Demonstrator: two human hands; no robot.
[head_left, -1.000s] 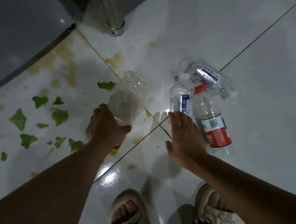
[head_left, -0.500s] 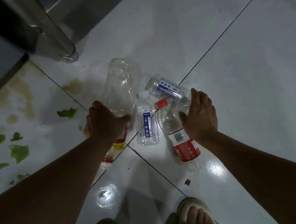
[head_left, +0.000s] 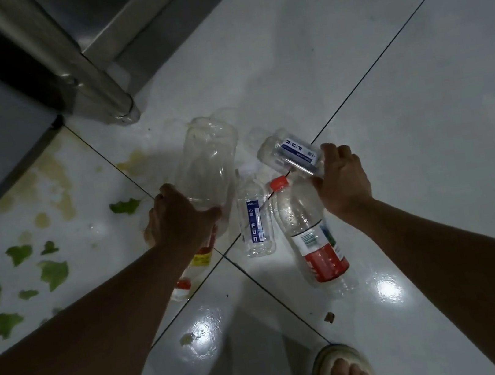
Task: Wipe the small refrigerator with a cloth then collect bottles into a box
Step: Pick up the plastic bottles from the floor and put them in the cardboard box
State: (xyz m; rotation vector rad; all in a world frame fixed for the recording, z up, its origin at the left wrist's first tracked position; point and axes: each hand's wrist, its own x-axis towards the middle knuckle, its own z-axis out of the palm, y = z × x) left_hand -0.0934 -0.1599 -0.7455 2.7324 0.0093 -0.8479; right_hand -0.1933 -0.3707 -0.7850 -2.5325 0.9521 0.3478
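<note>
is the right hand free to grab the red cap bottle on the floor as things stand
Probably not yet: the right hand already grips a small blue-label bottle. The red cap bottle lies uncovered right beside that hand, so the way is open once the grip is freed.

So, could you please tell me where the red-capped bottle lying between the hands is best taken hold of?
Probably around the clear body of the red-capped bottle, just above its label, coming down from above. It lies flat on the floor with that side exposed, and the narrower neck gives less to hold. The right hand is nearest but already holds a blue-labelled bottle.
</note>
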